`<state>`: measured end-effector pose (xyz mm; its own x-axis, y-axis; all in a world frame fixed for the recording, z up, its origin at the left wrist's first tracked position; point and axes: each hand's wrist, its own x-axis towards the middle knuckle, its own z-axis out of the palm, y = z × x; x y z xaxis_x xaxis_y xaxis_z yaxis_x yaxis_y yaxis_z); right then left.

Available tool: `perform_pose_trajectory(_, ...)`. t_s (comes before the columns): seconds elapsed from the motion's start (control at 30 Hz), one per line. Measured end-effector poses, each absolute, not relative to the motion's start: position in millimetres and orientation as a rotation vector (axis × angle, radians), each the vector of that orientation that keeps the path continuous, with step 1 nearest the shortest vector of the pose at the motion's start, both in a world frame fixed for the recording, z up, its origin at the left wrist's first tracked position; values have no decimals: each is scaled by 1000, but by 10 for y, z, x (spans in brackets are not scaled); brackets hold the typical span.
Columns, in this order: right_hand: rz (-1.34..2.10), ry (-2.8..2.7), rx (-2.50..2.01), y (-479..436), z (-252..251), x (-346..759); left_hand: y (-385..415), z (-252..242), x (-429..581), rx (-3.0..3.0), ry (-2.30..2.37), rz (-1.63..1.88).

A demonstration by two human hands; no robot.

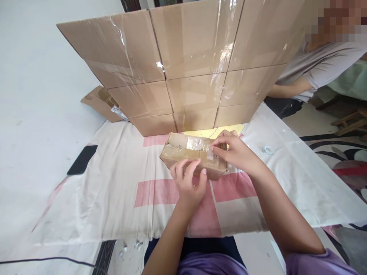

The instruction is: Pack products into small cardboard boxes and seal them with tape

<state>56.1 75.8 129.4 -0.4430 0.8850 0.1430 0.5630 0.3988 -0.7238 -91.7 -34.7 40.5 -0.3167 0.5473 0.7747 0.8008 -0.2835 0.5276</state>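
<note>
A small brown cardboard box (183,152) lies on the cloth in front of me, with clear shiny tape (195,143) across its top seam. My left hand (189,181) is at the near side of the box, its fingers bent and apart, the thumb separate and nothing held between them. At the right end of the top, my right hand (233,149) pinches with thumb and forefinger at a whitish, clear piece of tape on the box. The other right fingers curl behind, partly hidden.
Behind the box stands a tall wall of taped cartons (197,76). A black phone (82,159) lies at the left, an opened carton (100,103) behind it. A tape roll (267,149) rests on the right of the cloth (114,198). Another person (321,68) is at the right.
</note>
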Motion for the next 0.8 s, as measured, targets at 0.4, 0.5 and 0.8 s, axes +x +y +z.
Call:
perform_pose_trajectory(0.4,751,-2202,-1232,884,1165,508,-242,360,-739,-1784,-2005,-1239)
perform_pose_trajectory(0.5,723,-2215,-1217,893,1143,497,-227,371,-701,-1757,-2044,-1249)
perform_pose_trajectory(0.8,617,-2286,-1168,889,1060,476,-219,428,-675,-1754,-2085,-1245)
